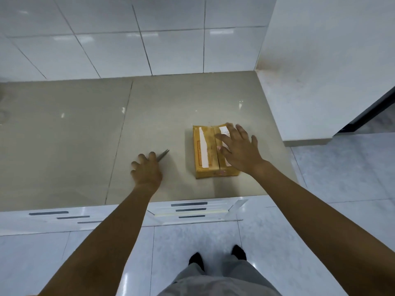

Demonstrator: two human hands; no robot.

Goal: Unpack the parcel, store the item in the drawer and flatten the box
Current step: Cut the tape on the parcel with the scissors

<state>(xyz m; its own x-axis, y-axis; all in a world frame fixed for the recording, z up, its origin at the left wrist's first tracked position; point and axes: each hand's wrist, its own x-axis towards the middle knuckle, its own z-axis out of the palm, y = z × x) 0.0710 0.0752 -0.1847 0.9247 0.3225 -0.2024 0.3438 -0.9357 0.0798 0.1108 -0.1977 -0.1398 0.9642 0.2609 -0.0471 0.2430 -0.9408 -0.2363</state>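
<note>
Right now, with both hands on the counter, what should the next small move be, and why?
Probably bring the blade under the left hand across to the parcel and slit its centre seam. The box looks still closed, and the right hand lies spread over it, seemingly steadying it.

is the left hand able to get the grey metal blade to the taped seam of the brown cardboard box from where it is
Probably yes. The left hand grips the grey metal blade on the beige countertop, with only bare surface between its tip and the brown cardboard box. The right hand lies spread over the box's right half, leaving the taped seam mostly exposed.
</note>
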